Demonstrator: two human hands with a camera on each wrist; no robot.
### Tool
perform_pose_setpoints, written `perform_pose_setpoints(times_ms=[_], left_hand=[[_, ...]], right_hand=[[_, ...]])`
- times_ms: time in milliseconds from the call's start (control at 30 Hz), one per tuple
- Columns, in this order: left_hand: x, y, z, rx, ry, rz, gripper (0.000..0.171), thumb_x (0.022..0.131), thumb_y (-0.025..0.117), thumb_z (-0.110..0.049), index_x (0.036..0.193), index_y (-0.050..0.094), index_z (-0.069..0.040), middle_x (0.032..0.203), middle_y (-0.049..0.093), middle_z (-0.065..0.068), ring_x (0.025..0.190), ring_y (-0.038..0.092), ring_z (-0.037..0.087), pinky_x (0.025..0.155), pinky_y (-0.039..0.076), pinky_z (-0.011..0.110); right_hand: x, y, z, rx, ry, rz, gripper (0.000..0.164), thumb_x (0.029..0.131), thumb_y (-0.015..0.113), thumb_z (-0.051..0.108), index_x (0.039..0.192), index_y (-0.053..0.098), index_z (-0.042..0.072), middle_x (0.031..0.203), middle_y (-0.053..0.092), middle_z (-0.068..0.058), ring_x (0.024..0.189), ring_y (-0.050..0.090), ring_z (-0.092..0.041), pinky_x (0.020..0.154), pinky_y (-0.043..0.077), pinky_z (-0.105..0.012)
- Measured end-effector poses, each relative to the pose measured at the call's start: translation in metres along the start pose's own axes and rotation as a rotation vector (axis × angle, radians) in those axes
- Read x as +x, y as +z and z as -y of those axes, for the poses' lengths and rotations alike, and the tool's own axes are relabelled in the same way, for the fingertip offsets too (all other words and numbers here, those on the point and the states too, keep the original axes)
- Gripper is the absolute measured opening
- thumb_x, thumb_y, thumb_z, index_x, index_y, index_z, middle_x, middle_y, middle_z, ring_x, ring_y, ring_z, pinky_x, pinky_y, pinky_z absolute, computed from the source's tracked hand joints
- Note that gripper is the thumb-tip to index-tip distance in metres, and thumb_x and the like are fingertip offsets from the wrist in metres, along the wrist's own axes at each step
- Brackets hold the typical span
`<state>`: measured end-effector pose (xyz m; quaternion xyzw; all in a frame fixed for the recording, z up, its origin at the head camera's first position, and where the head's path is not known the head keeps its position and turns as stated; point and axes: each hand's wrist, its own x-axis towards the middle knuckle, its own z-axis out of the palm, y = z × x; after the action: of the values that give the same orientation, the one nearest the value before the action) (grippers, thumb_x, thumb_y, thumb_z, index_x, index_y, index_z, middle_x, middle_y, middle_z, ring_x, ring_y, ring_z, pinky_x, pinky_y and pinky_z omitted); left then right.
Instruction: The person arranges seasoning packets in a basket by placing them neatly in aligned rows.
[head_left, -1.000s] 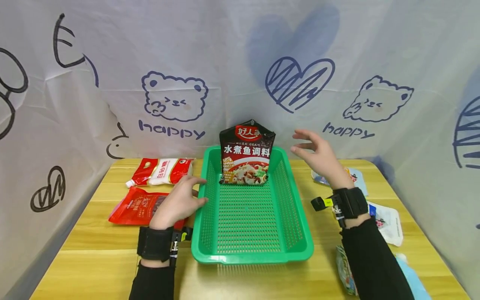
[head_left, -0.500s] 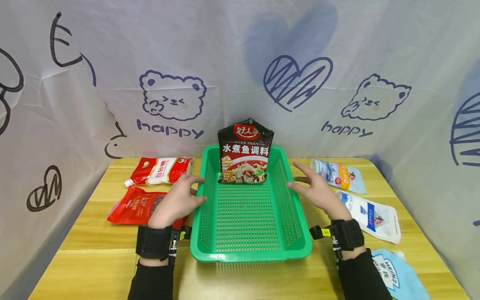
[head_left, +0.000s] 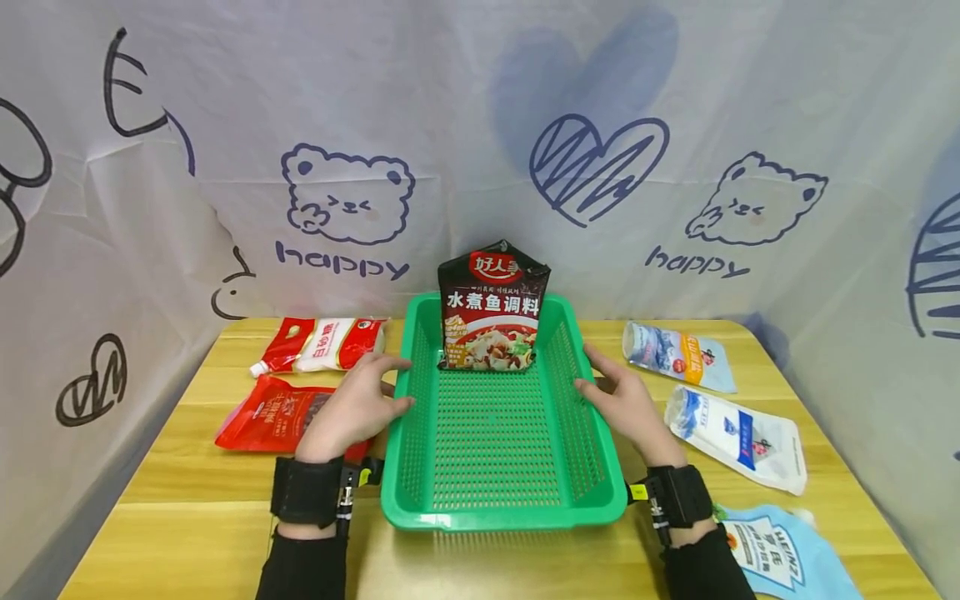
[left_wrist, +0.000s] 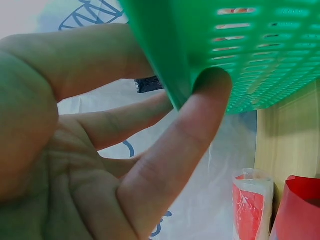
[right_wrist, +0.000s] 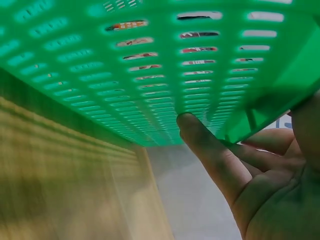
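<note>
A green plastic basket (head_left: 498,520) with slotted walls sits mid-table in the head view. Propped upright against its far end is a black and red fish seasoning packet (head_left: 493,312). My left hand (head_left: 358,406) grips the left rim: in the left wrist view one finger (left_wrist: 175,145) hooks under the lip against the outer wall, others reach over it. On the opposite side, my right hand (head_left: 628,407) holds the right rim. One digit (right_wrist: 212,155) presses the slotted outer wall in the right wrist view, while the other fingers are partly hidden by the rim.
On the left lie a red and white bag (head_left: 326,343) and a red pouch (head_left: 277,415). At right are a blue and orange pouch (head_left: 681,357), a white and blue pouch (head_left: 738,437) and a light-blue Heinz pouch (head_left: 787,550). A printed curtain (head_left: 480,100) stands behind.
My right hand has come down and toward me from beyond the basket's right side onto its rim. The left hand and the basket stay put.
</note>
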<state>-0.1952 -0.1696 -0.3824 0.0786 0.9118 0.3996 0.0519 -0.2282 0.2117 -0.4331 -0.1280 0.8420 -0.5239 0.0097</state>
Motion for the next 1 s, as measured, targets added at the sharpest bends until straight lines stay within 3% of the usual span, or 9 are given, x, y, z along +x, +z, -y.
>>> perform_pose_setpoints(times_ms=[333, 433, 533, 667, 767, 900, 1000], left_hand=[[-0.006, -0.005, 0.008, 0.005, 0.011, -0.039, 0.059, 0.093, 0.078, -0.020, 0.145, 0.056, -0.004, 0.147, 0.048, 0.022, 0.116, 0.063, 0.039, 0.083, 0.060, 0.045], [-0.006, -0.014, 0.009, 0.021, 0.028, -0.100, 0.063, 0.094, 0.077, -0.025, 0.148, 0.053, -0.004, 0.147, 0.048, 0.020, 0.123, 0.058, 0.040, 0.090, 0.058, 0.052], [-0.003, -0.026, 0.010, 0.065, 0.062, -0.203, 0.060, 0.095, 0.075, -0.026, 0.147, 0.054, -0.003, 0.145, 0.050, 0.021, 0.126, 0.054, 0.040, 0.099, 0.052, 0.059], [0.008, -0.041, 0.014, 0.126, 0.102, -0.342, 0.054, 0.097, 0.071, -0.022, 0.144, 0.056, -0.002, 0.142, 0.051, 0.021, 0.121, 0.054, 0.040, 0.096, 0.051, 0.059], [0.020, -0.049, 0.019, 0.172, 0.122, -0.399, 0.053, 0.097, 0.069, -0.019, 0.145, 0.056, -0.002, 0.142, 0.051, 0.021, 0.117, 0.055, 0.040, 0.090, 0.052, 0.058], [0.040, -0.056, 0.028, 0.263, 0.132, -0.407, 0.055, 0.095, 0.070, -0.019, 0.145, 0.055, -0.001, 0.143, 0.052, 0.022, 0.122, 0.055, 0.041, 0.090, 0.052, 0.061], [0.055, -0.058, 0.035, 0.346, 0.113, -0.359, 0.058, 0.094, 0.071, -0.019, 0.145, 0.054, 0.001, 0.142, 0.051, 0.023, 0.126, 0.053, 0.042, 0.095, 0.051, 0.064]], right_hand=[[0.002, 0.005, 0.000, -0.051, -0.015, -0.046, 0.061, 0.103, 0.062, 0.010, 0.157, 0.038, -0.003, 0.155, 0.044, -0.030, 0.112, 0.069, -0.042, 0.082, 0.058, -0.022], [0.002, 0.004, 0.000, -0.054, -0.010, -0.045, 0.061, 0.103, 0.062, 0.010, 0.157, 0.038, -0.003, 0.155, 0.044, -0.030, 0.114, 0.068, -0.042, 0.082, 0.058, -0.021], [0.002, 0.004, 0.000, -0.051, 0.001, -0.043, 0.061, 0.103, 0.062, 0.010, 0.158, 0.038, -0.002, 0.155, 0.044, -0.029, 0.116, 0.067, -0.041, 0.082, 0.057, -0.019], [0.002, 0.003, 0.000, -0.044, 0.009, -0.038, 0.061, 0.103, 0.062, 0.011, 0.158, 0.037, -0.001, 0.156, 0.044, -0.029, 0.116, 0.067, -0.042, 0.081, 0.057, -0.019], [0.002, 0.003, 0.000, -0.042, 0.020, -0.040, 0.062, 0.104, 0.062, 0.012, 0.159, 0.037, -0.001, 0.155, 0.045, -0.028, 0.114, 0.068, -0.042, 0.079, 0.058, -0.021], [0.002, 0.004, -0.001, -0.042, 0.027, -0.046, 0.062, 0.104, 0.062, 0.012, 0.159, 0.037, -0.001, 0.152, 0.049, -0.030, 0.114, 0.068, -0.042, 0.079, 0.058, -0.022], [0.002, 0.005, 0.000, -0.043, 0.027, -0.049, 0.062, 0.103, 0.062, 0.011, 0.158, 0.037, -0.002, 0.148, 0.051, -0.031, 0.117, 0.067, -0.043, 0.081, 0.058, -0.022]])
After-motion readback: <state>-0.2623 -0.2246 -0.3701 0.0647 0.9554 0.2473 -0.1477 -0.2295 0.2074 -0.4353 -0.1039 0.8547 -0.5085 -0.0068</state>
